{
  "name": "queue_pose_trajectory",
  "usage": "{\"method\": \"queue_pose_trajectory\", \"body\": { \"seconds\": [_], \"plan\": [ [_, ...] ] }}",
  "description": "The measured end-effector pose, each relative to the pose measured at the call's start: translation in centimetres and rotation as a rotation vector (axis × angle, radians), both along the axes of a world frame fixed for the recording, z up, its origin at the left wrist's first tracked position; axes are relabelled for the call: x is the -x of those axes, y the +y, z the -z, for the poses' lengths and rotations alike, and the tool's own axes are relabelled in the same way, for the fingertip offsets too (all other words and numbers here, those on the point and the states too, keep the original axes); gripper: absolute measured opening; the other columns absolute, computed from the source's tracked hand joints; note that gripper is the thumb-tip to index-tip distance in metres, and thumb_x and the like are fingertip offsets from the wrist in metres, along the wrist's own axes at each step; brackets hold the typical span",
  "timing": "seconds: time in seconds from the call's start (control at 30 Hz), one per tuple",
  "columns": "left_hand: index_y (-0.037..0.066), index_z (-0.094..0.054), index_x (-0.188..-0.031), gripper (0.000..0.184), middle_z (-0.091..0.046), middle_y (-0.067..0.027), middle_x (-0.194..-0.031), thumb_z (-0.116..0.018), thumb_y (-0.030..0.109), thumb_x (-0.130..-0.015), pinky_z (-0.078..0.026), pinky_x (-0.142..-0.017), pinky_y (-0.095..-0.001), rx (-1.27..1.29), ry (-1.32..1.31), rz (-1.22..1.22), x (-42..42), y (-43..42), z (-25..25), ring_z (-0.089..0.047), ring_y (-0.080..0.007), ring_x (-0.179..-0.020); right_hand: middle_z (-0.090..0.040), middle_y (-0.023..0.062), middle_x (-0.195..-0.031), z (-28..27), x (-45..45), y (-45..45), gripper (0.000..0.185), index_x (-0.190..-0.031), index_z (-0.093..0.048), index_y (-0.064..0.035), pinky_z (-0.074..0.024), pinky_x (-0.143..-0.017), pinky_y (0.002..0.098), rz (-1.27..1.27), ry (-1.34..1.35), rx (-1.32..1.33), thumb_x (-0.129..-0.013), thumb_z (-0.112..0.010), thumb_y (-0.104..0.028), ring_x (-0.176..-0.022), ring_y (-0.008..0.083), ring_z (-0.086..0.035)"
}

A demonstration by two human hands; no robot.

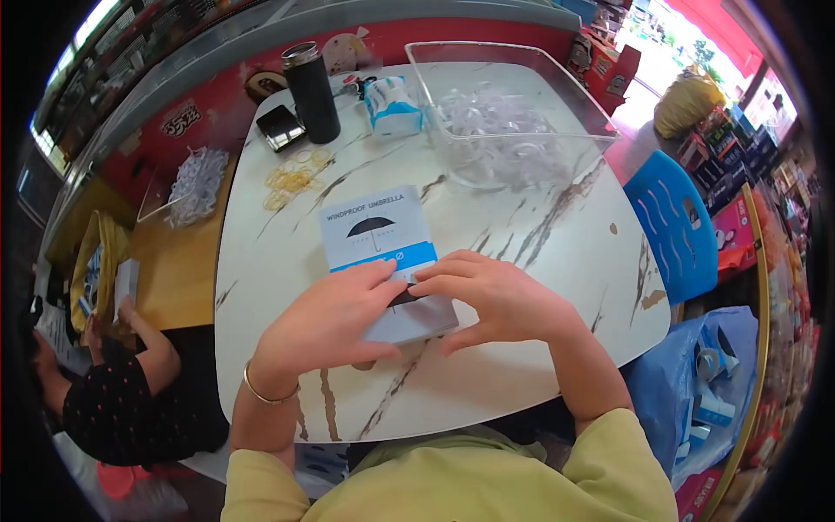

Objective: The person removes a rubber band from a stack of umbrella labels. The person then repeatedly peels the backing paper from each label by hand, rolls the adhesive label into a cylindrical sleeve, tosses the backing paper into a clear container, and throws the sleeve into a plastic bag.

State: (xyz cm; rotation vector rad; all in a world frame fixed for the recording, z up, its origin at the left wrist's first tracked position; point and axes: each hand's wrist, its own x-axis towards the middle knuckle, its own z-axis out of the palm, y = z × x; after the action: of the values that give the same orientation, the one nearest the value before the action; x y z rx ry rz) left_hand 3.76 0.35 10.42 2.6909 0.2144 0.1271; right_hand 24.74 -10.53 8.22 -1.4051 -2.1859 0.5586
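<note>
A white box point(374, 228) printed "WINDPROOF UMBRELLA", with a black umbrella picture and a blue band, lies on the marble-patterned table point(539, 348). My left hand point(335, 313), with a bracelet on its wrist, rests over the box's left lower part, fingers spread. Over its right lower part is my right hand point(491, 296), fingers apart and curved, thumb near the lower right corner. Between the fingertips a small dark patch shows on the box; its details are partly hidden.
Behind stand a clear bin point(522, 137) of plastic rings, a black bottle point(313, 96), a phone point(280, 128), yellow rubber bands point(297, 177) and a blue-white packet point(393, 106). A blue chair point(670, 226) and blue bag point(670, 374) are right; another person point(113, 400) sits left.
</note>
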Motion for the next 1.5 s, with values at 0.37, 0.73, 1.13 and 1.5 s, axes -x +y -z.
{"method": "queue_pose_trajectory", "body": {
  "seconds": [0.37, 0.73, 1.13, 1.5],
  "plan": [
    [-0.003, -0.051, -0.118, 0.068, -0.046, -0.0214, -0.127, -0.077, 0.028, -0.063, -0.038, -0.097, -0.0369, 0.084, 0.152, 0.002, 0.5, 0.8, -0.5, -0.045, -0.0350, -0.115, -0.062, 0.0076, -0.105, 0.2, -0.2, 0.5, 0.049, -0.108, -0.059, -0.0084, -0.0477, -0.080, 0.0356, 0.015, -0.015, -0.017, -0.063, -0.077, -0.019, -0.094, 0.0264, -0.059],
    [-0.006, -0.053, -0.112, 0.061, -0.051, -0.0218, -0.118, -0.074, 0.025, -0.065, -0.040, -0.093, -0.0366, 0.100, 0.046, 0.054, 1.0, 2.2, 1.2, -0.048, -0.0345, -0.110, -0.063, 0.0086, -0.103, -0.4, 0.5, 0.4, 0.049, -0.106, -0.060, -0.0085, -0.0492, -0.076, 0.0348, 0.029, -0.052, -0.041, -0.062, -0.078, -0.022, -0.089, 0.0272, -0.061],
    [-0.006, -0.051, -0.116, 0.065, -0.047, -0.0228, -0.124, -0.075, 0.025, -0.064, -0.038, -0.097, -0.0360, 0.074, 0.169, 0.057, 1.0, 1.3, 0.1, -0.046, -0.0351, -0.114, -0.061, 0.0103, -0.108, -0.4, 1.4, -0.4, 0.046, -0.111, -0.057, -0.0084, -0.0491, -0.076, 0.0375, -0.031, -0.197, -0.158, -0.068, -0.073, -0.016, -0.092, 0.0284, -0.060],
    [-0.004, -0.051, -0.116, 0.067, -0.048, -0.0229, -0.126, -0.076, 0.035, -0.067, -0.039, -0.096, -0.0370, 0.159, 0.132, 0.098, 1.5, 2.7, 0.5, -0.046, -0.0344, -0.117, -0.061, 0.0065, -0.105, -0.5, 1.0, 0.0, 0.050, -0.111, -0.057, -0.0105, -0.0481, -0.078, 0.0364, 0.038, -0.099, -0.045, -0.066, -0.075, -0.023, -0.093, 0.0268, -0.059]
  ]
}}
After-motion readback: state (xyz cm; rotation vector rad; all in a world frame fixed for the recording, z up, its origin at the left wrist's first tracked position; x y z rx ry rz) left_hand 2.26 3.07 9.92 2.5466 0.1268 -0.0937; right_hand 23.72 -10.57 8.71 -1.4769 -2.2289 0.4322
